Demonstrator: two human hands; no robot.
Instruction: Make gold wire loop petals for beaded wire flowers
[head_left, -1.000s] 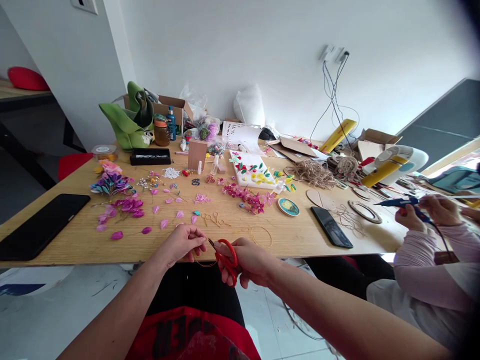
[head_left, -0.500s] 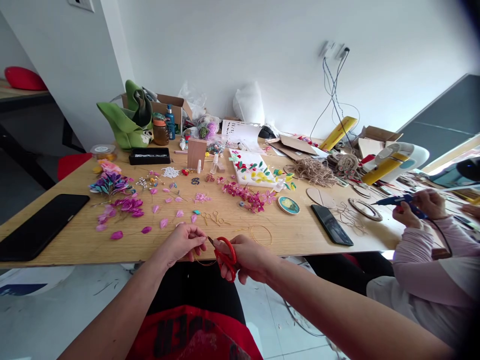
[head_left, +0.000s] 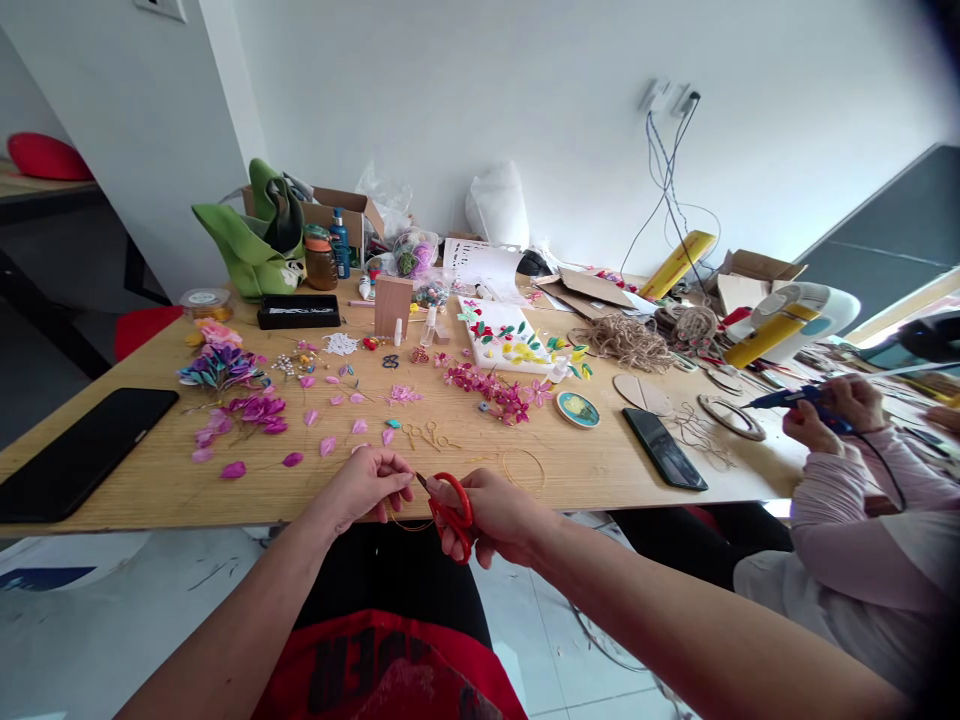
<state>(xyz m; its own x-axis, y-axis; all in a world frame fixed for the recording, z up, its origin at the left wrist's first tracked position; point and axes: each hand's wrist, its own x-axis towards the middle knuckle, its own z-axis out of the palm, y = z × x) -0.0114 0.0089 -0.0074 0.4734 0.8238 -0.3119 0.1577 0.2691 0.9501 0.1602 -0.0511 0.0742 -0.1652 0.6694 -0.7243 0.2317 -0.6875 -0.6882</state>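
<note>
Red-handled scissors (head_left: 459,520) are in my right hand (head_left: 491,515), its fingers through and around the handles, over the table's front edge. Their narrow dark blades point up and left, the tips close beside my left fingertips. My left hand (head_left: 375,482) is closed in a pinch on a thin gold wire (head_left: 412,527), which curves below both hands. What sits right at the pinch is too small to make out. Just beyond my hands lie gold hairpin-like pieces (head_left: 430,436), a coil of thin wire (head_left: 541,470) and loose pink petals (head_left: 328,446).
Purple and pink fabric flowers (head_left: 225,370) and a black tray-like slab (head_left: 86,452) lie to the left. A phone (head_left: 664,450), twine (head_left: 626,340) and a round painted piece (head_left: 577,409) are right of centre. At far right a co-worker's hands hold a blue glue gun (head_left: 795,398).
My hands and the scissors hold almost the same position. The co-worker's hands with the glue gun have shifted very slightly.
</note>
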